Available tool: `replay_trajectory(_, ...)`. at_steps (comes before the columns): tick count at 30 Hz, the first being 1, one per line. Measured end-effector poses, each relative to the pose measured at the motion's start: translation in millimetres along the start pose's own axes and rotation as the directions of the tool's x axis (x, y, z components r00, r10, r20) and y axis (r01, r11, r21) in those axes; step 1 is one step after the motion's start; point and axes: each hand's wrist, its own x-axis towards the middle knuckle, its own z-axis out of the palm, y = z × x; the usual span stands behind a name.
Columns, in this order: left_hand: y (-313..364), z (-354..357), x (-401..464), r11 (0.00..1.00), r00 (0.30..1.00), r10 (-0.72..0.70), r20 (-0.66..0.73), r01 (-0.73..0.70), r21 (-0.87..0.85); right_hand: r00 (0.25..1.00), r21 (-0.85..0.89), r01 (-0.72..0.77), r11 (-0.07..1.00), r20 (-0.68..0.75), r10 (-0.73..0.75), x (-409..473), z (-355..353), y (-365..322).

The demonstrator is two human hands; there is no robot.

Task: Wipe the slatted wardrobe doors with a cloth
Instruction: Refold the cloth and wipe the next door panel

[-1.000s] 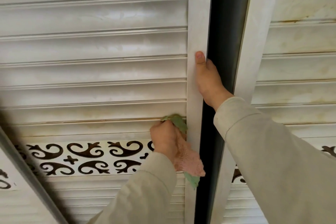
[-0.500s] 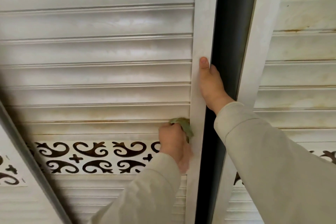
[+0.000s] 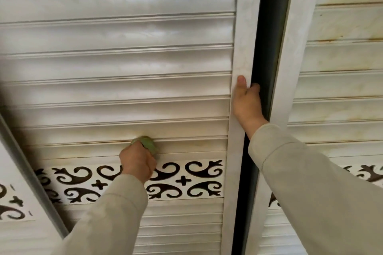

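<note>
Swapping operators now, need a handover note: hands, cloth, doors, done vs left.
Left hand: grips the green cloth, pressing it on a low slat of the left door, just above the scroll-cut band.
Right hand: holds the left door's right stile, thumb on its face, fingers round the edge into the dark gap.
Done: can't tell for sure; the upper slats look pale and cleaner.
Left: brownish staining along the slat being wiped, the slats below the band, and the right door, which shows yellow-brown marks.
</note>
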Motion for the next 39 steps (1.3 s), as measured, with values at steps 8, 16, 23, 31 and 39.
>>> replay_trajectory(8,-12,30,-22,0.991,0.976,-0.083,0.201,0.06,0.117,0.858,-0.483,0.269,0.833,-0.273,-0.436,-71,49,-36)
replay_trajectory(16,13,-14,19,0.992,0.986,-0.053,0.157,0.033,0.123,0.788,-0.65,0.56,0.514,0.225,-0.573,-49,92,-21)
replay_trajectory(23,63,-86,43,0.968,0.991,-0.077,-0.114,0.047,-0.248,0.787,-0.685,0.524,0.506,0.162,-0.595,-46,106,-13)
replay_trajectory(31,56,-30,49,0.883,0.989,0.073,0.129,-0.004,-0.469,0.773,-0.678,0.538,0.502,0.158,-0.615,-42,108,-12)
replay_trajectory(39,11,39,-4,0.914,0.766,0.196,0.613,-0.369,0.169,0.745,-0.684,0.545,0.484,0.132,-0.654,-33,106,-6)
